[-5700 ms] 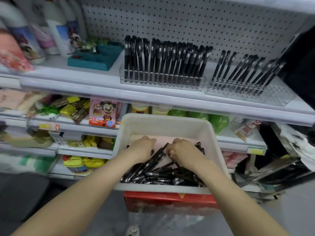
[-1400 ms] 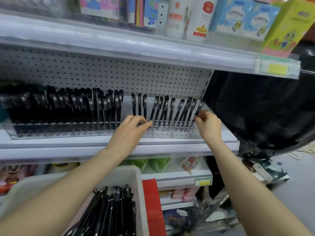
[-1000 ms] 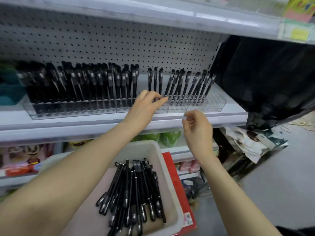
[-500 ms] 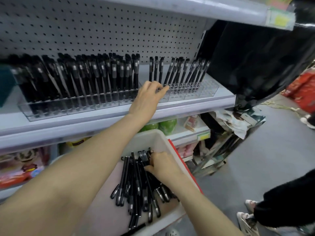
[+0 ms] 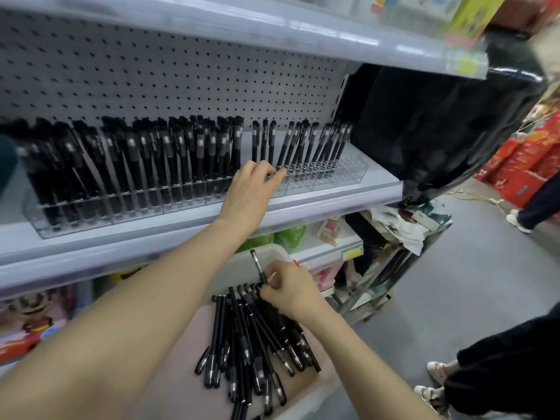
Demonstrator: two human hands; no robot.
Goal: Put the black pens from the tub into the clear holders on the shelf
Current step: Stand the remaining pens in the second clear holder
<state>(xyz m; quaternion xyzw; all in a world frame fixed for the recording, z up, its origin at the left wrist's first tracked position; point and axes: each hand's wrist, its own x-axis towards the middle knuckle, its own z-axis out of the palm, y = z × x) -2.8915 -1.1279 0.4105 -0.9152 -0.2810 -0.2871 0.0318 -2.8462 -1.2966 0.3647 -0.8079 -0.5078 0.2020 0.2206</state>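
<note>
My left hand (image 5: 251,189) rests, fingers (image 5: 277,174) fairly straight, on the front rim of the right clear holder (image 5: 339,174) on the shelf (image 5: 333,201) (the left clear holder (image 5: 121,207) is packed). My right hand (image 5: 291,291) is in the tub (image 5: 321,386), fingers pinching one black pen (image 5: 259,268) above the loose pile (image 5: 251,344).

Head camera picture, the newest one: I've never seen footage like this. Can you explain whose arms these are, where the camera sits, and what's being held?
There is no machine here. A person wears a camera on their head, and it looks down at their own bare arms. The left hand rests on a half-filled clear holder on the shelf, next to a fuller holder. Lower down, the right hand pinches one black pen above the loose pens lying in a white tub.
</note>
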